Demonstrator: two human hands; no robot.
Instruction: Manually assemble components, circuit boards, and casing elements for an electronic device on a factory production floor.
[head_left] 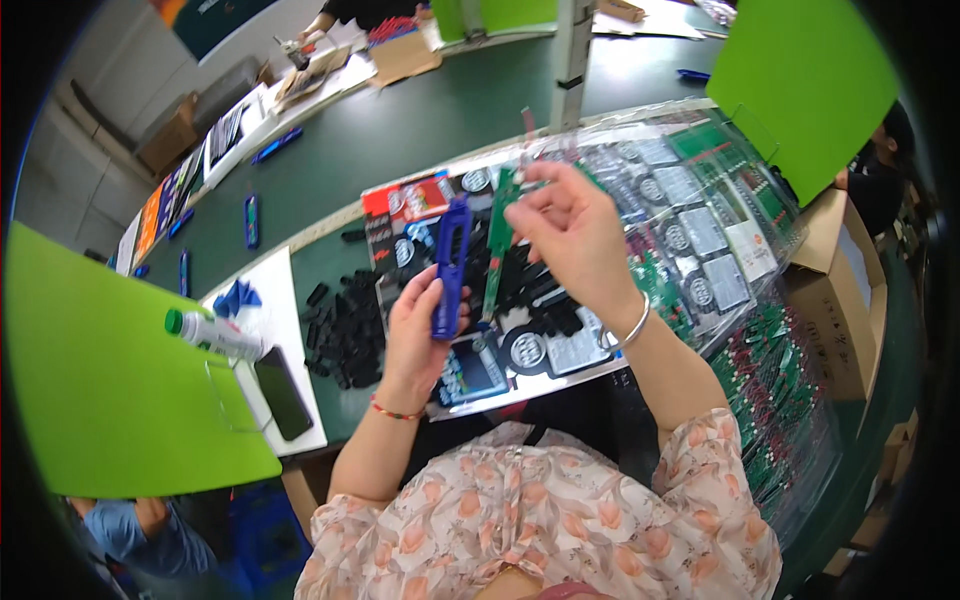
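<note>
My left hand (410, 318) is closed round the lower end of a long blue plastic casing (453, 255), which has a slot in its upper half and stands nearly upright. Beside it, my right hand (578, 232) pinches a narrow green circuit board (499, 232) near its upper end. The board hangs close to the casing, with a small gap between them. Under both hands lies a glossy printed sheet (480, 405). Black plastic pieces (345, 328) are heaped on its left part and beside it.
Green boards with red wires (770, 395) pile up at right, near clear-wrapped printed sheets (690, 225) and a cardboard box (830, 310). At left are a white bottle (220, 333), a phone (283, 393) and a green divider (110, 370). A metal post (572, 65) rises ahead.
</note>
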